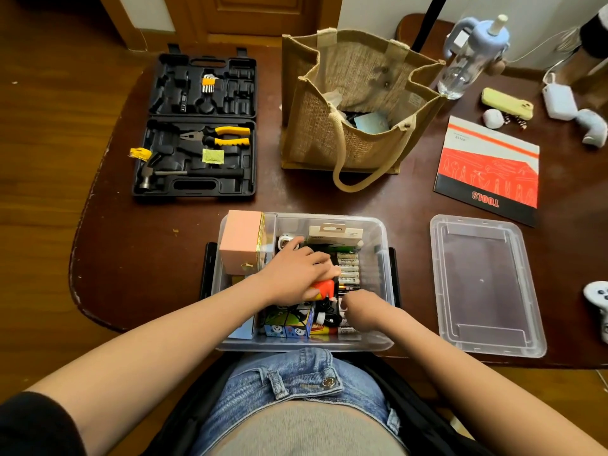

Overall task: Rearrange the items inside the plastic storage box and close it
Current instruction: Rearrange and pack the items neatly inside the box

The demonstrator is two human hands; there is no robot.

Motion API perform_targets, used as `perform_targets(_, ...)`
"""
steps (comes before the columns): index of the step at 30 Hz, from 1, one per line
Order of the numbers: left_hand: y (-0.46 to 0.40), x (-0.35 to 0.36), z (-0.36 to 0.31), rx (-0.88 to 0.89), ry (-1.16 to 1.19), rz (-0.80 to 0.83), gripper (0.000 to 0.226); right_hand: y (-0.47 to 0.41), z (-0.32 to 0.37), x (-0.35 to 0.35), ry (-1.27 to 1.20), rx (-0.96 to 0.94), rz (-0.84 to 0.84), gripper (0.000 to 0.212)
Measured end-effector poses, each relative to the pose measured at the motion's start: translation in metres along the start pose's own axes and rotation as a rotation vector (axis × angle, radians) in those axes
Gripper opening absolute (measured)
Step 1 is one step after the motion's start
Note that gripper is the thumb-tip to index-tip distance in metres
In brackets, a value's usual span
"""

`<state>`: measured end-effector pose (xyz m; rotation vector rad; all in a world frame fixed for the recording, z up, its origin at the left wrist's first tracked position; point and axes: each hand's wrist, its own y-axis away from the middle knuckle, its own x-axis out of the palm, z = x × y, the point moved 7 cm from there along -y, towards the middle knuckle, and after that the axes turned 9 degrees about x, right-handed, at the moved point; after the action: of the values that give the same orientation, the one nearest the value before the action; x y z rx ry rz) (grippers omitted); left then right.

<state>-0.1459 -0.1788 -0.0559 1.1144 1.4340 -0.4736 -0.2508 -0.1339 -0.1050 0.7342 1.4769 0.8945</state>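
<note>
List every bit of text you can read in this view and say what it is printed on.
"TOOLS": upside down on the black band of the red booklet.
Small print near the booklet's top: too blurred.
Labels on the batteries in the storage box: too blurred.
Lettering on the yellow-red tube by the box's near wall: partly hidden, unreadable.
White carton: print too small.

Clear, colourless plastic storage box (pixel 381 258) holds a pale pink cardboard carton (pixel 240 240) with a gold edge strip, a red-and-orange squeezy toy (pixel 324 288), a row of white-labelled batteries (pixel 348 268) and a black cube (pixel 289 320) patterned with small blue-and-white panels. Clear plastic lid (pixel 487 284) lies on the dark reddish-brown wooden table (pixel 148 251), with a black moulded tool case (pixel 197 126) containing yellow-and-black-handled pliers (pixel 227 136). Tan woven jute bag (pixel 355 103); red, white and black booklet (pixel 490 169) patterned with white tool outlines; pale blue-capped clear bottle (pixel 470 54).
</note>
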Motion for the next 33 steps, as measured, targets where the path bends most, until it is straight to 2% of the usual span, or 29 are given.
perform_targets(2,0.002,0.004,-0.002,0.026,-0.028,0.051,0.073,-0.004,-0.004,-0.002,-0.166,0.01,0.011,0.028)
perform_targets(4,0.005,0.01,-0.008,0.059,-0.087,0.106,0.087,-0.008,-0.003,0.006,-0.35,0.001,0.109,0.026)
perform_targets(6,0.008,0.018,-0.015,0.088,-0.152,0.145,0.093,-0.009,0.001,0.011,-0.494,0.004,0.172,0.029)
perform_targets(9,0.013,0.026,-0.024,0.109,-0.209,0.158,0.092,-0.012,-0.001,0.014,-0.553,0.058,0.136,0.027)
perform_targets(11,0.018,0.022,-0.029,0.122,-0.186,0.127,0.077,-0.014,-0.002,0.014,-0.552,0.088,0.11,0.018)
perform_targets(13,0.024,0.014,-0.039,0.192,-0.152,0.064,0.044,-0.014,0.003,0.014,-0.485,0.061,0.11,0.006)
perform_targets(15,0.029,0.006,-0.051,0.288,-0.14,-0.048,0.014,-0.014,0.007,0.015,-0.483,0.046,0.115,0.008)
perform_targets(17,0.036,-0.001,-0.056,0.345,-0.033,-0.155,0.005,-0.016,0.007,0.014,-0.612,0.037,0.13,0.017)
perform_targets(18,0.037,-0.002,-0.055,0.337,0.027,-0.178,0.007,-0.016,0.007,0.013,-0.695,0.033,0.146,0.021)
perform_targets(20,0.035,0.0,-0.052,0.265,0.063,-0.146,0.01,-0.015,0.008,0.014,-0.864,0.033,0.194,0.006)
perform_targets(21,0.031,0.006,-0.051,0.218,0.042,-0.078,0.017,-0.014,0.008,0.014,-0.917,0.033,0.206,0.004)
perform_targets(23,0.024,0.023,-0.049,0.143,-0.034,0.057,0.029,-0.014,0.008,0.014,-0.956,0.045,0.206,0.014)
perform_targets(25,0.019,0.033,-0.05,0.115,-0.088,0.139,0.03,-0.013,0.009,0.015,-0.972,0.059,0.213,0.012)
perform_targets(29,0.017,0.037,-0.041,0.062,-0.107,0.124,0.03,-0.012,0.013,0.018,-0.983,0.079,0.251,0.019)
perform_targets(33,0.021,0.039,-0.037,0.055,-0.067,0.086,0.047,-0.013,0.018,0.022,-1.119,0.093,0.297,0.023)
